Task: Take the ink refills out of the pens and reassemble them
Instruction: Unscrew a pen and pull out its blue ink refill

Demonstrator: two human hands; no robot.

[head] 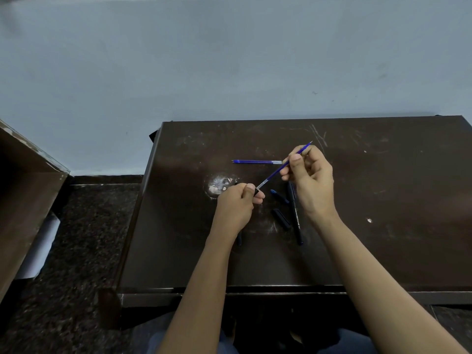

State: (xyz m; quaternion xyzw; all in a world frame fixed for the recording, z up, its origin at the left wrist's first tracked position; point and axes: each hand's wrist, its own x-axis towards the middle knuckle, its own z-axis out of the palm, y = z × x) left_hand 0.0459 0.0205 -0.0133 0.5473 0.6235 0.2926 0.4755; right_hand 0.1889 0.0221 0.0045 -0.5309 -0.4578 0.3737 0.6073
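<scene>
My left hand (238, 200) grips a dark pen barrel (256, 191), mostly hidden in the fist. My right hand (310, 178) pinches a thin blue ink refill (274, 175) whose clear lower end meets the barrel's mouth and whose tip points up to the right. A second blue refill (255, 162) lies flat on the dark table (383, 200) behind the hands. A black pen body (295, 215) lies under my right wrist, with a dark cap (281, 218) and a small blue-ended piece (279, 195) beside it. Another dark part (239, 238) shows under my left forearm.
A pale worn patch (218, 187) marks the tabletop left of my left hand. A wall rises behind the table. A brown wooden cabinet (28, 195) stands at the left over a speckled floor (84, 238).
</scene>
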